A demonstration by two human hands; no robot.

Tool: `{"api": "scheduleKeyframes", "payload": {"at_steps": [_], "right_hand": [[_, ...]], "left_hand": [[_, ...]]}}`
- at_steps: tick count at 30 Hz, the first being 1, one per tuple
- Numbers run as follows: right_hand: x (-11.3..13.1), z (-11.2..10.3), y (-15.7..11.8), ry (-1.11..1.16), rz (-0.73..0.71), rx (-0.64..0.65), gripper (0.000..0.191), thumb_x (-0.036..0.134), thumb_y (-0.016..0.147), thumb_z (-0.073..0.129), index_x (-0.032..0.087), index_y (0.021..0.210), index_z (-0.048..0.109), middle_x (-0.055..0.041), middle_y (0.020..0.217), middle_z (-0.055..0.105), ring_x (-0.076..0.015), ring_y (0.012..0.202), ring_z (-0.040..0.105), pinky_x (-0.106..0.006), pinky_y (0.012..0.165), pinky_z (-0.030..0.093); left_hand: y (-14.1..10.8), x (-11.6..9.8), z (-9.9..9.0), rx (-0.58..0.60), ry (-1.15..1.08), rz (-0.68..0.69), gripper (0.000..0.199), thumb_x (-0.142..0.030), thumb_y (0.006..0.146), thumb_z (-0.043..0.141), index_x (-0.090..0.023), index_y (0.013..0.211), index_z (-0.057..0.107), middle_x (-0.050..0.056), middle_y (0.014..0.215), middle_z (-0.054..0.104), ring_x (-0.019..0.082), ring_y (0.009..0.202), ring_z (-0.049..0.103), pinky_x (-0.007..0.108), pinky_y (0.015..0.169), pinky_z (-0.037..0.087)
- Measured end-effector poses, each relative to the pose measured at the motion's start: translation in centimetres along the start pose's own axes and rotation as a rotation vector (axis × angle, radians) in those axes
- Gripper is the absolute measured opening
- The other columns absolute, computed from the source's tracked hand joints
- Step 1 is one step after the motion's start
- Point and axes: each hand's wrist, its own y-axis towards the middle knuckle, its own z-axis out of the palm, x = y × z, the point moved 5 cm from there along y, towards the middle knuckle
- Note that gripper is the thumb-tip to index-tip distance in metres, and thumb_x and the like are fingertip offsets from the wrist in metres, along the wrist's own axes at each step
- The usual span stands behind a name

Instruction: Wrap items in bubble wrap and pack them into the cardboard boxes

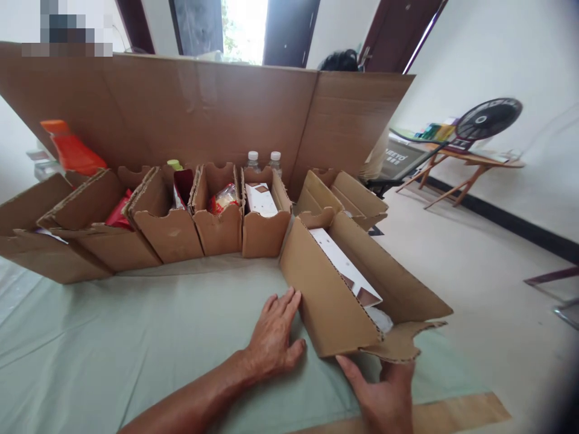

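Note:
An open-topped cardboard box (337, 295) stands at the right of the cloth-covered table, angled toward me. Inside it lie a white box with brown markings (346, 265) and some clear plastic (381, 318). My left hand (277, 334) rests on the cloth, its fingers extended and the tips at the cardboard box's left side. At the near end, my right hand (384, 392) has its thumb along the lower edge of that box, and its other fingers are partly hidden beneath the torn front flap (402, 342).
A row of open cardboard bins (167, 238) holds packets and boxes. Behind it are an orange bottle (75, 150), clear bottles (252, 160) and a tall cardboard panel (217, 114). Another open carton (357, 196) sits behind my box. A fan (488, 119) stands on a side table at right.

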Motion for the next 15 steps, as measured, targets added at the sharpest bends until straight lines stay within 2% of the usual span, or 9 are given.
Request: {"api": "scheduleKeyframes", "payload": {"at_steps": [4,7,12,15], "right_hand": [[0.5,0.6,0.1,-0.022,0.009,-0.044,0.111,0.053,0.065,0.086,0.021,0.155,0.030,-0.0166,0.145,0.050,-0.0353,0.132,0.051,-0.058,0.115,0.037],[0.8,1.3,0.3,-0.021,-0.022,-0.044,0.107,0.053,0.069,0.084,0.021,0.155,0.030,-0.0172,0.145,0.050,-0.0337,0.130,0.053,-0.057,0.113,0.039],[0.9,2.4,1.8,-0.046,-0.074,-0.030,0.111,0.054,0.071,0.084,0.020,0.157,0.023,-0.0216,0.144,0.050,-0.0335,0.122,0.058,-0.054,0.102,0.049],[1.5,3.6,3.8,-0.077,-0.138,-0.032,0.112,0.058,0.069,0.084,0.018,0.155,0.026,-0.0226,0.142,0.052,-0.0331,0.118,0.060,-0.050,0.094,0.053]], "left_hand": [[0.1,-0.3,-0.1,0.072,-0.007,0.000,0.103,-0.025,0.068,0.063,-0.010,0.162,0.022,0.019,0.169,0.021,0.033,0.158,0.021,0.062,0.129,0.010],[0.1,-0.4,-0.5,0.102,-0.035,0.018,0.105,-0.027,0.068,0.065,-0.011,0.162,0.022,0.019,0.170,0.019,0.034,0.158,0.019,0.061,0.129,0.010],[0.0,-0.5,-0.9,0.085,-0.087,0.052,0.106,-0.028,0.068,0.067,-0.015,0.163,0.020,0.018,0.170,0.017,0.035,0.157,0.020,0.062,0.128,0.012],[0.0,-0.2,-0.7,0.058,-0.099,0.059,0.104,-0.027,0.069,0.066,-0.018,0.163,0.022,0.016,0.170,0.020,0.036,0.157,0.023,0.064,0.127,0.014]]}}
